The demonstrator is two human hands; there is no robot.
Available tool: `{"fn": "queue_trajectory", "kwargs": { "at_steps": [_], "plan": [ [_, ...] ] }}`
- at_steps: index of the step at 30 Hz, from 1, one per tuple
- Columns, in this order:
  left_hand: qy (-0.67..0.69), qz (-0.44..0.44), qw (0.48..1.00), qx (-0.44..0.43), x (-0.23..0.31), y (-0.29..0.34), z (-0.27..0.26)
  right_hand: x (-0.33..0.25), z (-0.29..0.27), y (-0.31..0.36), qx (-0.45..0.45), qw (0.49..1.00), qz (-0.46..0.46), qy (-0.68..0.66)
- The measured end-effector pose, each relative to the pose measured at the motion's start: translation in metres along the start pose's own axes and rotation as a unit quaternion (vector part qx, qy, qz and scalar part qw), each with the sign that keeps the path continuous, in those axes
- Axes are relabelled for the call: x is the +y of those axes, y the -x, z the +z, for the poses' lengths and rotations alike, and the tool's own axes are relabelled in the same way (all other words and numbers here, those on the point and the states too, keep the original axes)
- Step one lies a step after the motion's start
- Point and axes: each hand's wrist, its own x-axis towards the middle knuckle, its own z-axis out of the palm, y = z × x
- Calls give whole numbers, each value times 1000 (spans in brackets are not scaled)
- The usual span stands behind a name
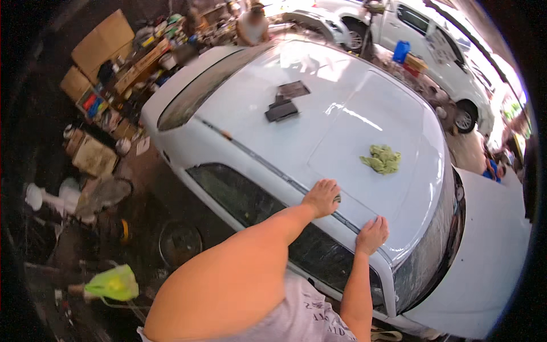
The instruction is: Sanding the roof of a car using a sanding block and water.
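Beneath me is the pale roof (273, 145) of a car, dusty and shiny in patches. My left hand (322, 198) rests on it near the side edge, its fingers curled over a small dark, greenish thing (337, 198) that is mostly hidden. Just to the right, my right hand (372, 235) lies on the roof edge with bent fingers; nothing shows in it. A crumpled yellow-green cloth (382, 159) sits farther in on the roof. Toward the back lie a dark block (281, 111) and a dark grey sheet (294, 89), partly touching.
A roof groove (256, 153) runs along the near side above dark side windows (233, 191). Cluttered shelves and cardboard (105, 43) stand far left. A white pickup (399, 28) is parked at far right, and another person (252, 27) is beyond the car. A yellow-green bag (114, 283) hangs lower left.
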Motion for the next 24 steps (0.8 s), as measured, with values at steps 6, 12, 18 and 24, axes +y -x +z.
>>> {"fn": "queue_trajectory", "kwargs": {
  "at_steps": [6,12,18,24],
  "plan": [
    [-12,8,998,-62,-2,-10,14,9,8,-4,25,1000,-5,0],
    [-43,18,998,-52,-5,-4,20,11,12,-1,26,1000,8,10],
    [-17,-19,996,-84,8,-9,15,10,2,-3,45,999,23,-6],
    [-23,-8,997,-69,12,-12,9,0,-5,-5,34,998,59,-19]
  ]
}}
